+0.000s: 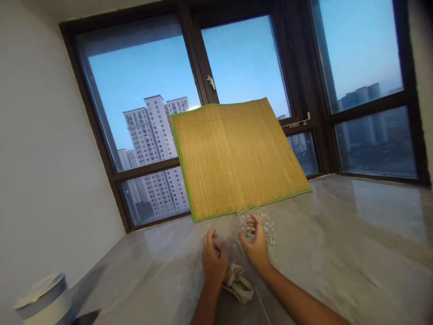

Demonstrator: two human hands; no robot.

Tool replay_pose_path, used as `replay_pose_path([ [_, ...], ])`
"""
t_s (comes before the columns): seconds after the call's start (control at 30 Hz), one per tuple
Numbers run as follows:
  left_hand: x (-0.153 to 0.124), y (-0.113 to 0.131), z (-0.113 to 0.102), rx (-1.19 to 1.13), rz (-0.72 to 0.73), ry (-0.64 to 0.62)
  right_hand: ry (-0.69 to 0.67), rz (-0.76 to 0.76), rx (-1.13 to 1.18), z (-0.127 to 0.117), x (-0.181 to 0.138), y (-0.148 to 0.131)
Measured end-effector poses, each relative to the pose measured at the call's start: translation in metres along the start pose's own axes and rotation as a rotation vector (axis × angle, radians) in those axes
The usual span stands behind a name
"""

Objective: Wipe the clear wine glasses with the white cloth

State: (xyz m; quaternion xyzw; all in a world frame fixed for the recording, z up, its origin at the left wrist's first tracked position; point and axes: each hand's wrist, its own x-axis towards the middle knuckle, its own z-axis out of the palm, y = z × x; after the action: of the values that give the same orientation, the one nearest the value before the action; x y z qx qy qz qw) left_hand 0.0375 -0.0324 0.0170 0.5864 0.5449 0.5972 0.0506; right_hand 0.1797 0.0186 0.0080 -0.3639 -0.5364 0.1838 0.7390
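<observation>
1. The left forearm is pointing forward, almost straight ahead.
2. The right forearm is slanting inward from the lower right.
3. The left hand is curving its fingers loosely, its thumb standing apart.
4. The right hand is reaching slightly farther forward, its bent fingers and thumb leaving a gap.
5. Both hands are facing each other, apart.

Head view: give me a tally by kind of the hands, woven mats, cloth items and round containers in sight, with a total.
Hands: 2 (left hand, right hand)
Woven mats: 1 (yellow mat)
Cloth items: 1 (beige cloth)
Round containers: 1 (container, partly out of frame)
Total: 5
</observation>
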Motion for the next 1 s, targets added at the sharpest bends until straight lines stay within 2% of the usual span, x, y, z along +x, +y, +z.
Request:
replay_pose_path([
  [0.17, 0.010, -0.019, 0.002, -0.120, -0.190, 0.040, 0.080, 0.023, -0.204, 0.000, 0.001, 0.006],
  [0.27, 0.014, -0.028, 0.002, -0.180, -0.256, 0.072, 0.088, 0.039, -0.277, 0.000, 0.003, 0.008],
  [0.87, 0.021, -0.037, 0.000, -0.309, -0.371, 0.058, 0.081, 0.065, -0.352, 0.002, 0.001, 0.024],
  [1.0, 0.021, -0.038, 0.000, -0.334, -0.380, 0.054, 0.104, -0.029, -0.388, 0.001, 0.002, 0.018],
])
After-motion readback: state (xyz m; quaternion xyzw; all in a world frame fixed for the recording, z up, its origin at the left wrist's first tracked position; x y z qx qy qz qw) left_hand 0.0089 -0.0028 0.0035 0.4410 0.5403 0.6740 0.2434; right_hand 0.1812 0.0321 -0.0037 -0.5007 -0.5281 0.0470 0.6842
